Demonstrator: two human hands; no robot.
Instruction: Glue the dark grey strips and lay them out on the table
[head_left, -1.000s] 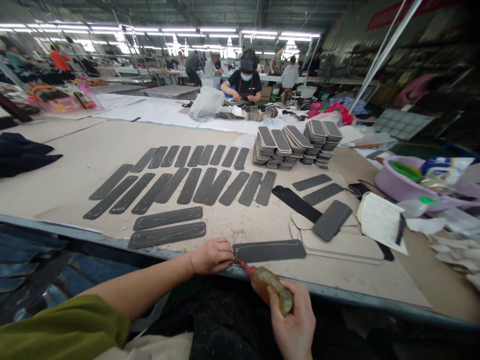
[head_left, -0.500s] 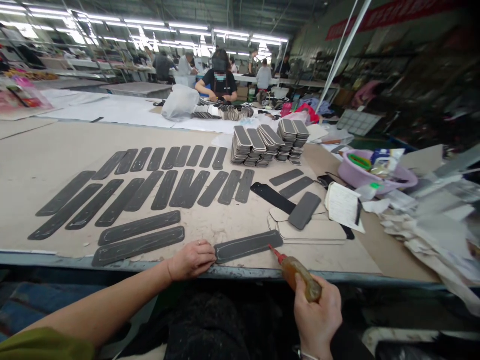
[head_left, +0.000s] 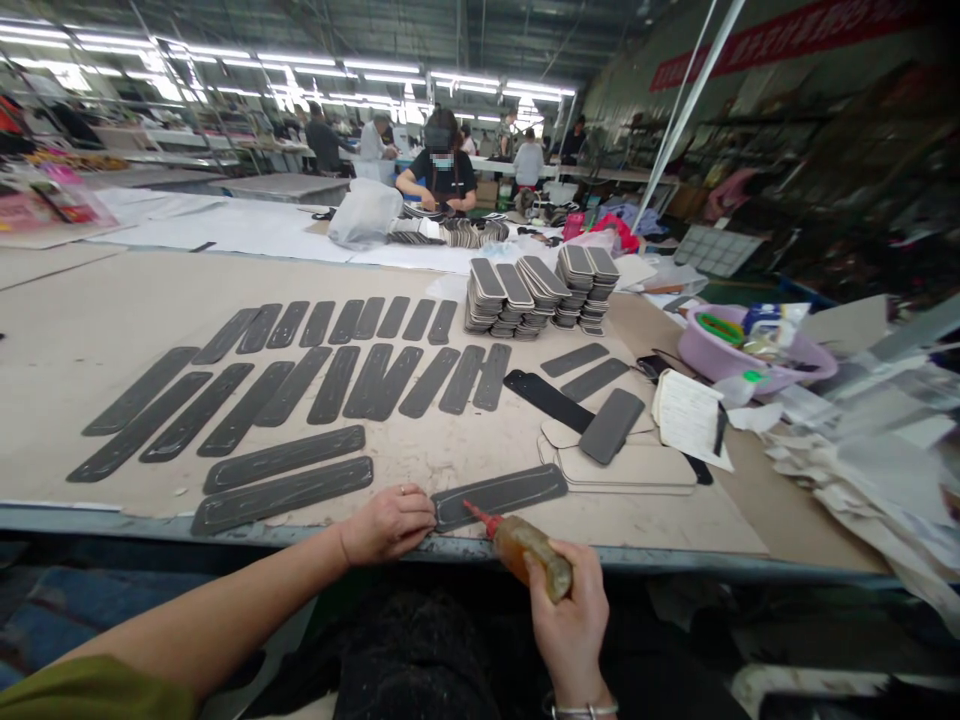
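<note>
A long dark grey strip (head_left: pixel 517 492) with rounded ends lies at the table's near edge, a thin pale line of glue running along its border. My left hand (head_left: pixel 390 522) has its fingers closed on the strip's left end, holding it against the table. In my right hand (head_left: pixel 574 610) is a squeeze glue bottle (head_left: pixel 525 552) with amber contents and a red nozzle. The bottle tilts to the left, its tip at the strip's surface left of the middle. Two similar glue-streaked strips (head_left: pixel 289 495) lie left of my left hand.
Several rows of glue-streaked grey strips (head_left: pixel 326 385) cover the table's left and middle. Stacked grey pieces (head_left: pixel 517 295) stand behind. To the right are a black strip (head_left: pixel 551 398), a notebook (head_left: pixel 686 420) and a purple basin (head_left: pixel 705 350). A co-worker (head_left: pixel 442 175) is across the table.
My right hand has moved left with the glue bottle, taking the nozzle from the strip's right end to left of its middle. My left hand stays at the left end.
</note>
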